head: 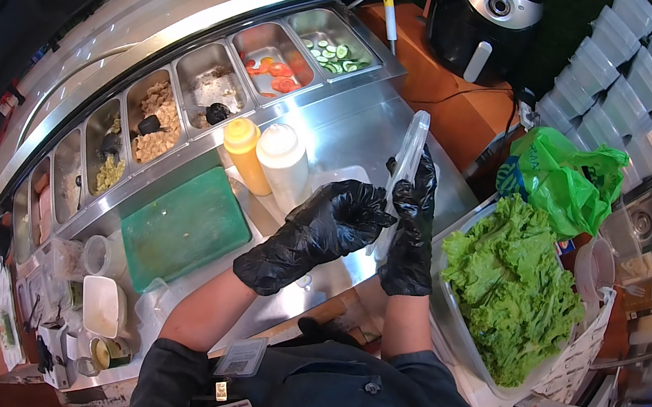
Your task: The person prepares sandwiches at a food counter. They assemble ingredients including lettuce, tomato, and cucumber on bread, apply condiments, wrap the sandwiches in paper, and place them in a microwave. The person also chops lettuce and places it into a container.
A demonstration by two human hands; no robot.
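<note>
My right hand (416, 225), in a black disposable glove, grips a clear plastic lid or shallow container (414, 147), seen almost edge-on and tilted upright over the steel counter. My left hand (341, 222), gloved the same way, has its fingers bunched at the near face of that piece. Its fingertips touch the edge; the exact pinch is partly hidden. Just beyond my left hand stand a white-capped squeeze bottle (282, 161) and a yellow sauce bottle (248, 152). Another clear plastic piece (349, 174) lies on the counter behind my left hand.
Steel food pans hold cucumber slices (334, 56), tomato slices (276, 75) and a chunky filling (159, 124). A green cutting board (186, 228) lies to the left. On the right are a tub of lettuce (508, 292), a green plastic bag (563, 178), stacked containers (627, 105) and an air fryer (483, 29).
</note>
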